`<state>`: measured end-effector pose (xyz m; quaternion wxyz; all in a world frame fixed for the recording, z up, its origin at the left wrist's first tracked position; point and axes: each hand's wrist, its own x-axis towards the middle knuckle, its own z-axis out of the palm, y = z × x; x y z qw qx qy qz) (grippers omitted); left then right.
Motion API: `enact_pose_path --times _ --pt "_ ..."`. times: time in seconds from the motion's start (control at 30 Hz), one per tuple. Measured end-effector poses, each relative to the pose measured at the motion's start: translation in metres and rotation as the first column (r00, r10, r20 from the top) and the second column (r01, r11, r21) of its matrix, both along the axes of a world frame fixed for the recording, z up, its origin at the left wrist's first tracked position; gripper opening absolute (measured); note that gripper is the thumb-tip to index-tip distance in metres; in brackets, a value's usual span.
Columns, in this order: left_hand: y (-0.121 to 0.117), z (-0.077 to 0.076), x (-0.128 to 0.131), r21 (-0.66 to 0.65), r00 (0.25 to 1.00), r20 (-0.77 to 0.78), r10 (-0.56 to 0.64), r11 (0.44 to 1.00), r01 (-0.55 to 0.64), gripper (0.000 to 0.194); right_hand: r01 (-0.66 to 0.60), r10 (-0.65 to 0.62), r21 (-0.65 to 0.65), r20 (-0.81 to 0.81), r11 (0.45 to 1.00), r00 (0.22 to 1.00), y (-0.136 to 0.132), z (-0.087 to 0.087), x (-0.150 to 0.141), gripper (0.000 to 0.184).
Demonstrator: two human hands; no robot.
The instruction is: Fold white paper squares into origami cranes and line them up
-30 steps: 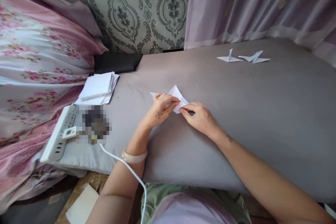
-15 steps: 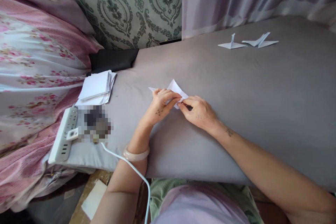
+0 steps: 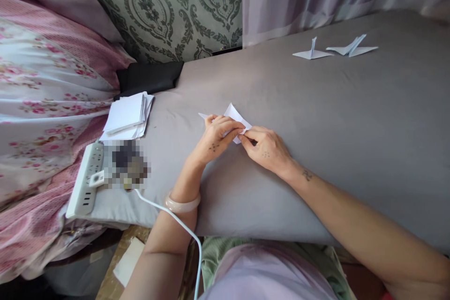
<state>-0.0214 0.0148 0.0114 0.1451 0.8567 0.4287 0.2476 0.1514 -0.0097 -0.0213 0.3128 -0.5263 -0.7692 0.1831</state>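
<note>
A partly folded sheet of white paper is held between my two hands, low over the grey cloth. My left hand lies across its left part, fingers closed on it, so much of the paper is hidden. From the right, my right hand pinches the paper's near right edge between thumb and fingers. The fingertips of both hands nearly meet there. One pointed end of the paper sticks out beyond my left knuckles, and a broader flap stands up behind the fingers.
Two folded paper birds, one left and one right, rest at the back right of the grey surface. At left are a stack of white paper, a black folded item, a power strip and a white cable.
The view has shifted slightly. Both hands keep their grip on the paper, with my left fingertips a little farther right along its edge.
</note>
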Motion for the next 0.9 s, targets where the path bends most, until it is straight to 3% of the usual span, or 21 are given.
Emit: enact_pose_path --times 0.57,0.7,0.77,0.83,0.9 --pt "0.003 0.001 0.005 -0.042 0.999 -0.024 -0.037 0.998 0.036 0.021 -0.020 0.020 -0.001 0.005 1.000 1.000 0.001 -0.002 0.002 0.032" --pt "0.003 -0.001 0.009 0.048 0.999 -0.030 -0.030 0.998 0.031 0.021 -0.012 0.012 -0.010 -0.029 1.000 1.000 0.003 -0.004 0.002 0.033" --pt "-0.001 0.001 0.010 0.153 1.000 -0.008 0.028 0.988 -0.027 0.020 -0.010 0.008 -0.030 -0.068 0.999 0.998 0.005 -0.006 0.003 0.033" --pt "-0.006 0.005 0.008 0.248 0.987 0.060 0.150 0.955 -0.160 0.021 -0.008 0.000 -0.076 -0.098 0.997 0.995 0.007 -0.007 0.004 0.034" --pt "-0.012 0.009 0.004 0.247 0.954 0.155 0.255 0.925 -0.288 0.022 0.002 -0.019 -0.136 -0.125 0.991 0.992 0.008 -0.006 0.005 0.031"
